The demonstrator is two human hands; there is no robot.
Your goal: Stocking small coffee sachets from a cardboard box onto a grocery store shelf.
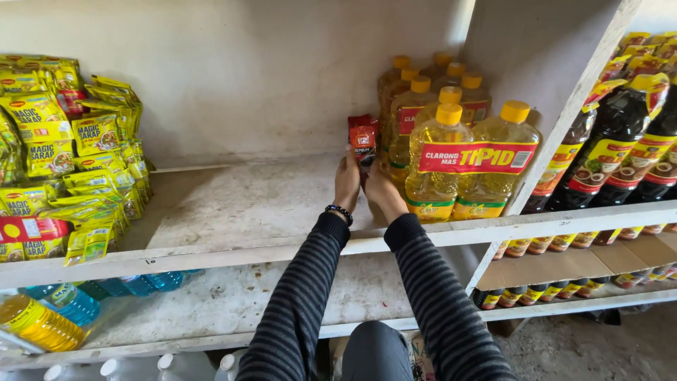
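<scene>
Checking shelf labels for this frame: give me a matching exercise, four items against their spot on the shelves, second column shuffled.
Items:
1. red sachets
2. yellow seasoning packets
3. cooking oil bottles
4. dark sauce bottles

Places:
A. right bay, beyond the white divider
B. far left of the upper shelf
C. held upright by the left hand and right hand, mid shelf
D. just right of the hands, against the divider

Pairs: 1-C, 2-B, 3-D, 4-A
</scene>
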